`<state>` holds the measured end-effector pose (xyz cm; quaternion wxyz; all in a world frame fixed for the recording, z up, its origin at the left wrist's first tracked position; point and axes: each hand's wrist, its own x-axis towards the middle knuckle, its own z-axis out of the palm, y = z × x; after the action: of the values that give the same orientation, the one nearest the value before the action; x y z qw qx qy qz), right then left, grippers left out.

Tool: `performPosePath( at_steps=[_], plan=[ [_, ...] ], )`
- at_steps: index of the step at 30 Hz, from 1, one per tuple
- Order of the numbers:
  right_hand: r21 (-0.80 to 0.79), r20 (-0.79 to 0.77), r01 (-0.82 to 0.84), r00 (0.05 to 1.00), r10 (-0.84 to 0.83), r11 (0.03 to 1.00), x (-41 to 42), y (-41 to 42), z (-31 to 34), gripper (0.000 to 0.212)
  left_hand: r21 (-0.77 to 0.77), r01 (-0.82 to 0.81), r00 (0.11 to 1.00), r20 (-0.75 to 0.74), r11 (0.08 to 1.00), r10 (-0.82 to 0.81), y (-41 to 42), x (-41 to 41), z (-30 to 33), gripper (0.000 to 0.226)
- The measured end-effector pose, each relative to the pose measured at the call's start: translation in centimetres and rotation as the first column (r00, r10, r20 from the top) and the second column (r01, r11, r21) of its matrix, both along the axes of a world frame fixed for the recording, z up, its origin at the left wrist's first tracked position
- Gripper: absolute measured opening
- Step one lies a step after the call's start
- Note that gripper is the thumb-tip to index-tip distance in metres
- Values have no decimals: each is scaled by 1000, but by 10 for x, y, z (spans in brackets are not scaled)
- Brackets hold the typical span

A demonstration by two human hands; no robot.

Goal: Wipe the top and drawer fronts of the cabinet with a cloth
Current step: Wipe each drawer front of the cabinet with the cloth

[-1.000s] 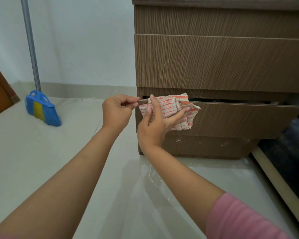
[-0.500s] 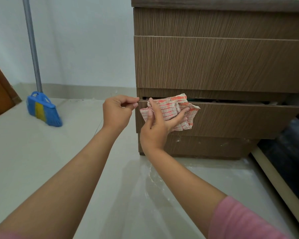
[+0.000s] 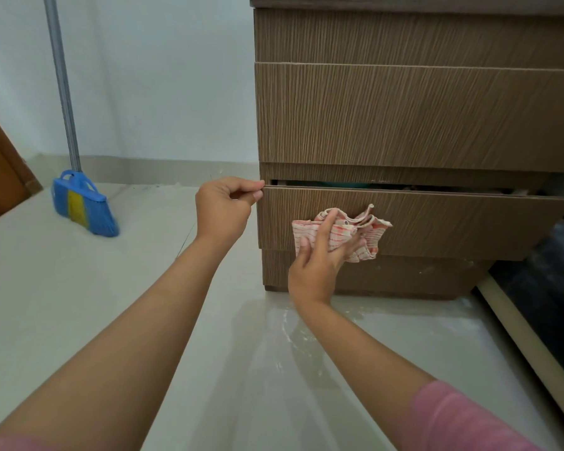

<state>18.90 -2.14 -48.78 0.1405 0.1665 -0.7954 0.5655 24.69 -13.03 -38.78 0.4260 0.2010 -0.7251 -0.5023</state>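
A brown wood-grain cabinet (image 3: 417,115) fills the upper right, with stacked drawer fronts. Its lowest drawer (image 3: 463,222) is pulled slightly out, leaving a dark gap above its top edge. My left hand (image 3: 223,208) pinches the top left corner of that drawer front. My right hand (image 3: 316,265) presses a crumpled white cloth with orange-red stripes (image 3: 355,234) flat against the front of the same drawer, near its lower left part. The cabinet's top is only a thin strip at the frame's upper edge.
A blue and yellow broom (image 3: 82,203) with a grey handle leans against the white wall at the left. A brown wooden door (image 3: 0,177) shows at the far left. Glossy pale floor tiles (image 3: 79,304) lie below. A dark object (image 3: 547,288) sits right of the cabinet.
My right hand has slid the cloth down from the drawer's top edge onto the lower part of its front. My left hand keeps its pinch on the corner.
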Motion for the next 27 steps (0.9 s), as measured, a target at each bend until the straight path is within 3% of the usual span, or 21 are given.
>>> performPosePath(
  at_steps=[3, 9, 13, 18, 23, 27],
  plan=[
    [-39, 43, 15, 999, -13, 999, 0, -1, 3, 64, 7, 0, 1000, 3, 1000, 0, -2, 0, 0, 27],
    [-69, -17, -18, 1000, 17, 997, 13, -26, 9, 64, -4, 5, 1000, 23, 1000, -5, -2, 1, 2, 26],
    [14, -140, -88, 986, 89, 996, 24, -47, 0, 64, -33, 6, 999, 33, 999, -5, -3, 1, 5, 25],
    [195, -236, -57, 966, 103, 979, 22, -42, -30, 60, -36, 9, 999, 36, 999, -7, -2, 2, 5, 25],
    [245, -176, -39, 981, 84, 969, 1, -10, -37, 70, -20, 6, 1000, 23, 1000, -5, -2, 0, 3, 25],
    [177, -134, -29, 989, 53, 984, -15, 14, -17, 72, 2, -5, 1000, 6, 1000, 5, -2, 0, 0, 26]
  ],
)
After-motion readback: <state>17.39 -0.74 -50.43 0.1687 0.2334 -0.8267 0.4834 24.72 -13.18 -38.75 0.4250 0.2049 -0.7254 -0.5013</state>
